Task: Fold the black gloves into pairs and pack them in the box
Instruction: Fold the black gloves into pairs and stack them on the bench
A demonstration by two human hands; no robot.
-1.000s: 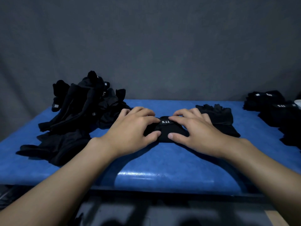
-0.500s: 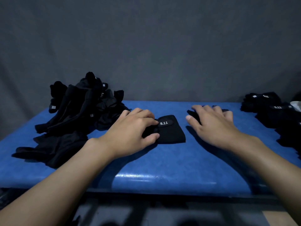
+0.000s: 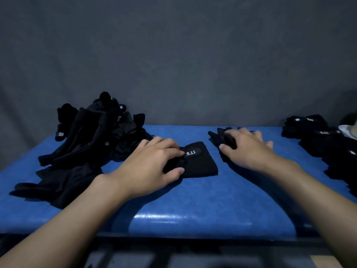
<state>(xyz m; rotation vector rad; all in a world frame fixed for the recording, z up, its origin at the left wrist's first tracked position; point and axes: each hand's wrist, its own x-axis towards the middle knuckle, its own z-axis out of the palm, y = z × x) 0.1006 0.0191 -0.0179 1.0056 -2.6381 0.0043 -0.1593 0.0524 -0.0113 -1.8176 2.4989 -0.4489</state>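
Note:
A folded black glove [image 3: 202,163] with a white "5.11" label lies at the middle of the blue table [image 3: 193,209]. My left hand [image 3: 152,165] covers its left end, fingers curled over the top and thumb against the near edge, gripping it. To the right, apart from it, lies a second black glove [image 3: 217,137], mostly hidden under my right hand [image 3: 249,149], which rests flat on it with fingers spread. A heap of loose black gloves [image 3: 92,136] sits at the left of the table.
Folded black gloves [image 3: 313,130] are stacked at the table's right end and run down the right edge. A pale object [image 3: 348,130], partly cut off, shows at the far right. A grey cloth wall stands behind the table.
My right hand left the folded glove and moved right and away onto the second glove. My left hand stayed on the folded glove, which now shows its label.

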